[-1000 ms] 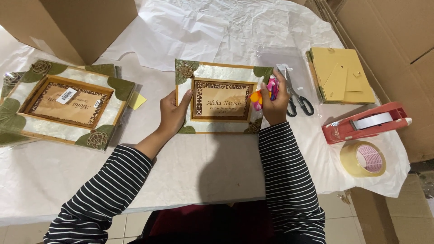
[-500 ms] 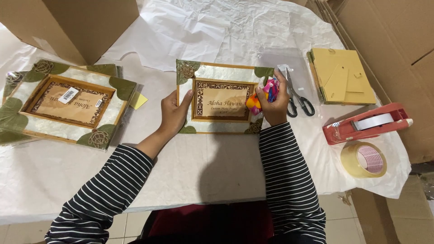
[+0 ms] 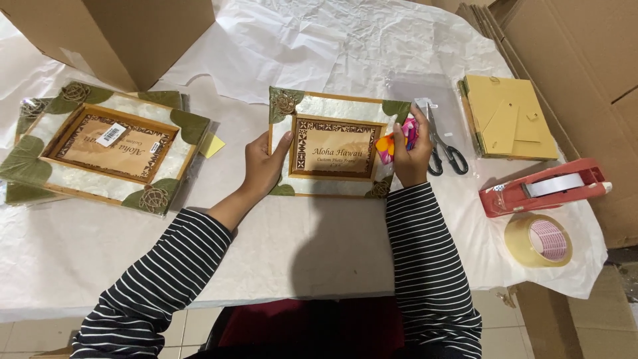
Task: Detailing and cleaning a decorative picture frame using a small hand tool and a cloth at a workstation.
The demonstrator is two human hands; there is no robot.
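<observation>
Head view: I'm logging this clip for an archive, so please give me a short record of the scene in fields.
Left hand: grips the left edge of the picture frame
Right hand: at the frame's right edge, holding a small pink and orange item
Frame position: flat on the white paper
Right of the frame: scissors, yellow frame back, red tape dispenser, tape roll
Left: stacked frames, cardboard box

Green-cornered cream frame point(image 3: 332, 143), pink-orange bundle point(image 3: 399, 141), red tape dispenser point(image 3: 541, 189), black-white striped sleeves point(image 3: 425, 259).
</observation>
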